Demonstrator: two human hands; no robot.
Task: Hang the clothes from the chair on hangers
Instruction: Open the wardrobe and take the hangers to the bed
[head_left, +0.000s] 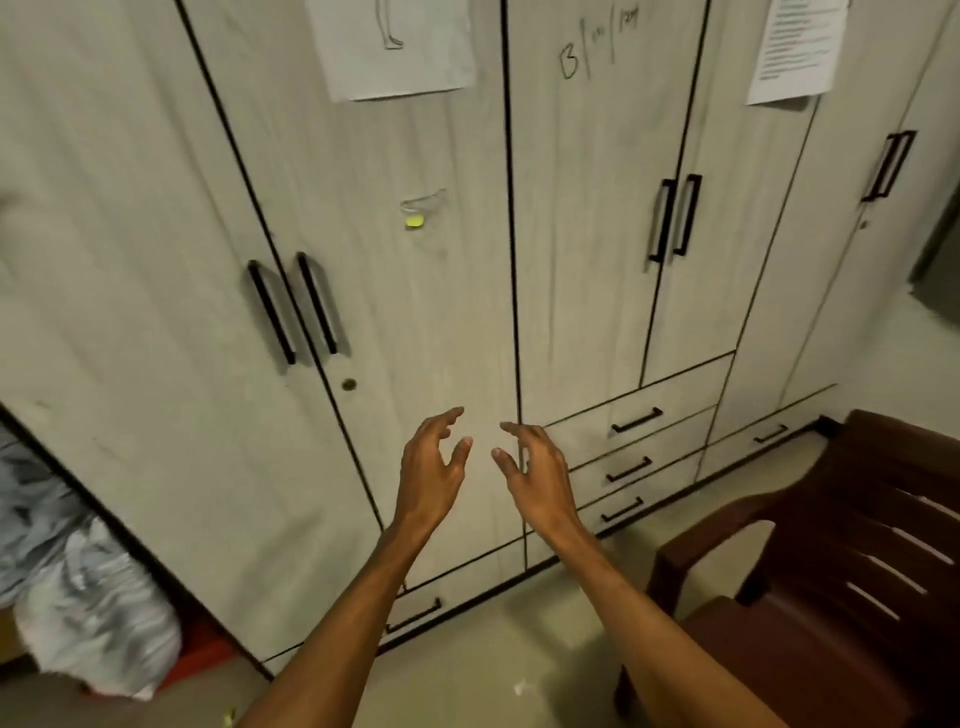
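My left hand (431, 467) and my right hand (535, 475) are raised side by side in front of the pale wooden wardrobe (415, 312), fingers spread and relaxed, holding nothing. A dark brown plastic chair (831, 587) stands at the lower right; the part of its seat that shows carries no clothes. No hanger is in view. The wardrobe doors in front of me are closed.
Black bar handles (293, 312) sit on the left pair of doors, and more handles (675, 218) on the right pair. Drawers (634, 452) run along the bottom right. A white plastic bag (93, 613) lies at the lower left by an open compartment. Papers are taped on the doors.
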